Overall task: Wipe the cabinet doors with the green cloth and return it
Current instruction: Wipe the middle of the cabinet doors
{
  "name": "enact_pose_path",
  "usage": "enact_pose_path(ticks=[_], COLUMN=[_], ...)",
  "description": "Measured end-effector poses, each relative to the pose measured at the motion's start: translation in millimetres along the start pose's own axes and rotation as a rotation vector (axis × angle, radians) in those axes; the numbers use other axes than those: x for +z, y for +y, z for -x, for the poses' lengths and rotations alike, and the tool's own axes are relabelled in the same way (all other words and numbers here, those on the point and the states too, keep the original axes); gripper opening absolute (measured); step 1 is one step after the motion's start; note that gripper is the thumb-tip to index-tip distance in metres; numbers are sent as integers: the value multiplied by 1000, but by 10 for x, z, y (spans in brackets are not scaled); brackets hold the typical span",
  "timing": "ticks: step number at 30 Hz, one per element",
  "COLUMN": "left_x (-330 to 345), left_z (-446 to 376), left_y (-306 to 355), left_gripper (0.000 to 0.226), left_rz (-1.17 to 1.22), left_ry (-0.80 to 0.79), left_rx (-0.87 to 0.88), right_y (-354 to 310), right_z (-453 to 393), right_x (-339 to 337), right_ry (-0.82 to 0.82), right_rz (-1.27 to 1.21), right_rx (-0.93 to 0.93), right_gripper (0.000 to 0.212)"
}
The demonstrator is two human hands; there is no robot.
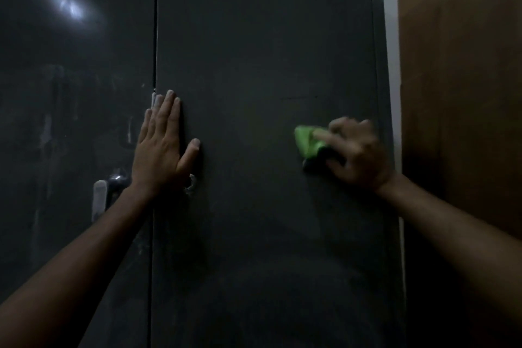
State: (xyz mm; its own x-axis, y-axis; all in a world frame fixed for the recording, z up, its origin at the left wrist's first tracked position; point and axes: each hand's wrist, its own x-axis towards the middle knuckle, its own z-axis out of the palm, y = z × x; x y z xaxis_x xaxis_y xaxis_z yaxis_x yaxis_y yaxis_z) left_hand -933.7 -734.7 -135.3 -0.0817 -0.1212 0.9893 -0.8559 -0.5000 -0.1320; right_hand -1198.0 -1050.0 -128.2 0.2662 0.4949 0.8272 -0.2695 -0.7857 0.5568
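The left hand (161, 147) lies flat, fingers straight, on the right door (268, 51) of a dark cabinet, near the seam with the left door (76, 93). The right hand (356, 152), blurred, grips a green cloth (308, 141) against the same door. A door handle (100, 198) shows on the left door; a brown panel (463, 93) stands at right.

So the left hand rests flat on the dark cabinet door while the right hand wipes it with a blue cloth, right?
Not quite: the head view shows the crumpled cloth is bright green, not blue. The rest holds: the left hand rests flat on the dark cabinet door while the right hand wipes it.
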Motion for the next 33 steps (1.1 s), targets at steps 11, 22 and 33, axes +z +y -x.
enact_pose_path(ticks=[11, 22, 33], left_x=[26, -8, -84], left_z=[-2, -1, 8], left_y=[-48, -16, 60], left_gripper=[86, 87, 92], left_rz=[-39, -39, -36], left_ry=[-7, -41, -71], left_rx=[9, -6, -10], right_y=[-256, -440, -534], right_z=[298, 614, 980], right_x=[-3, -1, -69], right_ry=[-97, -120, -113], right_rz=[-10, -41, -19], right_rx=[-143, -164, -58], right_gripper=[51, 48, 45])
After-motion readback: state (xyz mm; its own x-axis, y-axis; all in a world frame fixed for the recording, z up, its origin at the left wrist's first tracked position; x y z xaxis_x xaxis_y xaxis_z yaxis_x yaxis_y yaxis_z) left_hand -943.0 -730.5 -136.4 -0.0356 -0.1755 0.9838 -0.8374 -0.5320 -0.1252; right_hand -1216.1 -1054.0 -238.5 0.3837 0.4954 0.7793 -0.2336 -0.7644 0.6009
